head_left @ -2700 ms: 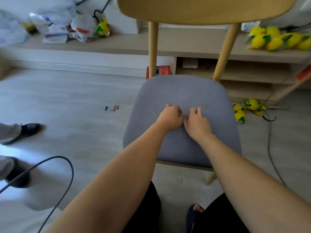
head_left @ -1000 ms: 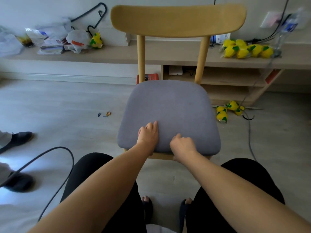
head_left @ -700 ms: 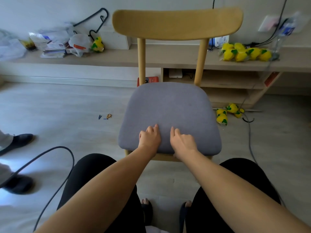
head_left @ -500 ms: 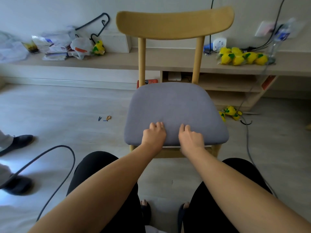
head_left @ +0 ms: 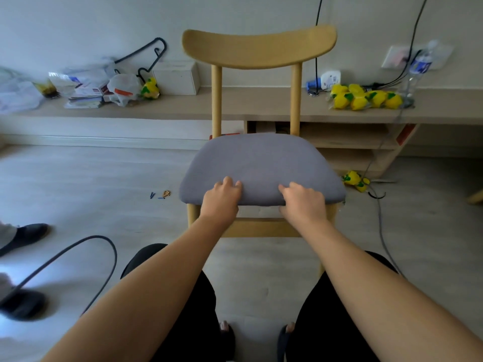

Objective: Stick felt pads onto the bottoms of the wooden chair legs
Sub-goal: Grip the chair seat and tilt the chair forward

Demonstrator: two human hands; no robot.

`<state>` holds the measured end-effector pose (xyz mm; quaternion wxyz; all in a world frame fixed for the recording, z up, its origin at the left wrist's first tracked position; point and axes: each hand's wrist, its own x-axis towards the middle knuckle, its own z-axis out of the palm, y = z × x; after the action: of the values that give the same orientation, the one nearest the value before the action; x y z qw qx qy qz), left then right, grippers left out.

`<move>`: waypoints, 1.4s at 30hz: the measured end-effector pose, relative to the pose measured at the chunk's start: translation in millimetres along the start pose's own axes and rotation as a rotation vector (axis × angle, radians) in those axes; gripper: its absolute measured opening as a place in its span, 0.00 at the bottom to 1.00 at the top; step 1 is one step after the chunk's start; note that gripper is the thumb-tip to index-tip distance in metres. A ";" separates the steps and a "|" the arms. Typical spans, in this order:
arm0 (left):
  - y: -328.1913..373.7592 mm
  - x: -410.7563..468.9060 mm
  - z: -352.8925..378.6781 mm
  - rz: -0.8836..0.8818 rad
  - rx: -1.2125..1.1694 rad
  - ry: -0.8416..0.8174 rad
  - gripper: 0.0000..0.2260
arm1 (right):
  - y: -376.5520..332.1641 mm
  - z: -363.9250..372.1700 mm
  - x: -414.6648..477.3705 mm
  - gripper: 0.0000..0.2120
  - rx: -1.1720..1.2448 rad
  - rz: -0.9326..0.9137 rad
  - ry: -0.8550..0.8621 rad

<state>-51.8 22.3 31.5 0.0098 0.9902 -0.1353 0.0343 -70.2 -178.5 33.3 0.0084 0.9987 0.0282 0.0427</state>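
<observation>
the chair [head_left: 261,163] stands upright on the pale floor [head_left: 78,184], just beyond your knees. its seat front faces you and the curved backrest [head_left: 258,47] is on the far side, toward the wall. the two back posts run straight up, and the backrest's long axis lies left to right across your view. your left hand [head_left: 222,202] and your right hand [head_left: 303,205] each grip the front edge of the grey cushion. the fingers are curled over the top, the thumbs are hidden beneath, and the hands are apart. the front rail [head_left: 261,228] shows just below them; the leg bottoms are out of sight.

behind the chair, a long ledge [head_left: 261,103] carries a white box [head_left: 177,77] whose contents you cannot tell. there is also a heap of plastic bags [head_left: 91,84] and a row of yellow toys [head_left: 363,99]. more yellow toys lie on the floor by the open shelves [head_left: 347,142].
</observation>
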 end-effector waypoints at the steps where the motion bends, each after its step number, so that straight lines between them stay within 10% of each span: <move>1: -5.7 1.1 -4.5 0.014 -0.011 0.046 0.20 | -0.8 -3.6 1.7 0.11 0.020 -0.005 0.044; 7: -15.2 7.7 -27.9 0.095 -0.118 0.334 0.18 | 4.8 -17.9 16.8 0.16 0.219 0.086 0.383; 17: -22.8 60.1 -16.5 -0.264 -0.412 0.475 0.18 | 3.6 -6.2 52.8 0.20 0.454 0.107 0.556; 24: -35.9 65.0 -12.3 -0.133 -0.412 0.572 0.17 | -13.4 2.9 68.3 0.19 0.491 0.159 0.655; 42: -2.6 52.1 -23.3 -0.294 -0.708 0.428 0.26 | -20.4 -0.5 48.3 0.25 0.651 0.121 0.625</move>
<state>-2.6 11.5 58.4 0.3813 0.9050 0.0087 0.1883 -23.3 -155.3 37.4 -0.3172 0.8884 -0.0171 0.3316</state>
